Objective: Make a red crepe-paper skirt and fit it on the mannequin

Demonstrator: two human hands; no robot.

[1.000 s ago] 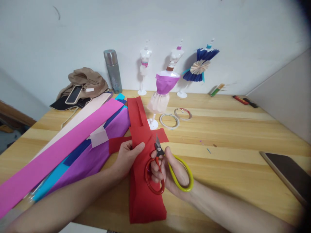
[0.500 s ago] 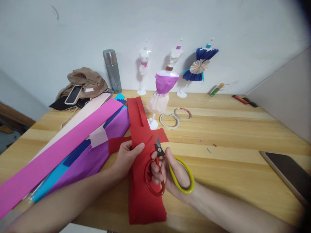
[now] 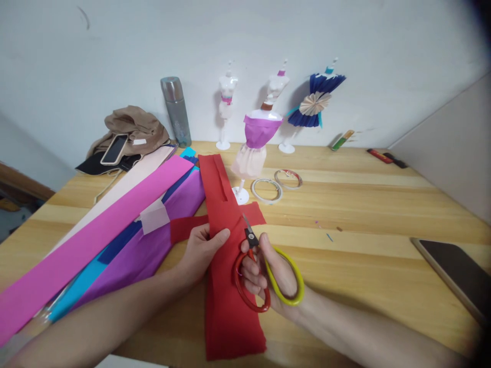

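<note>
A long strip of red crepe paper [image 3: 224, 286] lies lengthwise on the wooden table [image 3: 364, 214], crossed by a second red strip [image 3: 184, 227]. My left hand [image 3: 201, 250] pinches the left edge of the long strip, thumb on top. My right hand [image 3: 268, 271] grips scissors [image 3: 255, 266] with one red and one yellow loop handle; the short blades point away from me over the red paper, close to the crossing.
Pink, purple, blue and cream paper strips [image 3: 115, 225] lie to the left. Dress-form figures [image 3: 255, 138] with paper dresses, tape rolls [image 3: 267, 190], a steel flask [image 3: 175, 110], a brown cloth with a phone [image 3: 128, 133] stand behind. A tablet [image 3: 456, 273] lies at right.
The scissors' handles have spread slightly and the blades shifted a little along the red strip. The view tilted slightly; my left hand keeps its hold.
</note>
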